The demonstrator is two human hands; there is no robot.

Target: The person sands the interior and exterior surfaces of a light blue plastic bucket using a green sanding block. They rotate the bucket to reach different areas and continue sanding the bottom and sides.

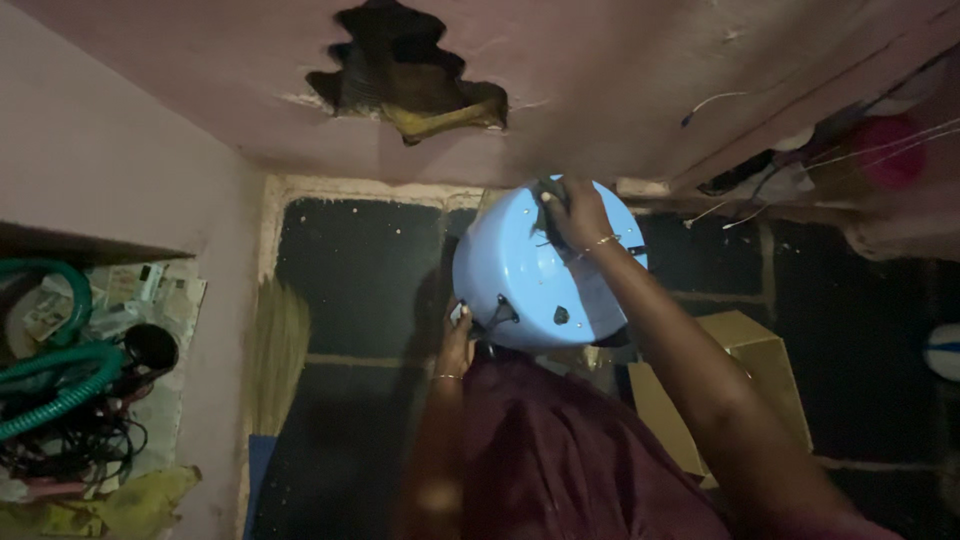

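The bucket [530,275] is pale blue with small black fittings. The garment [570,460] below it is dark maroon. The walls [110,150] are pink, the floor [350,270] black with pale joints. The hoses [60,375] are green, the box [745,370] is tan, and the cloth [130,505] is yellow.

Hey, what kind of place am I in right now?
Probably a dim storage corner of a modest home. Clues: a pink plastered wall with a broken hole, a recessed shelf crammed with a green hose and tangled cables, and a cardboard box on the floor.
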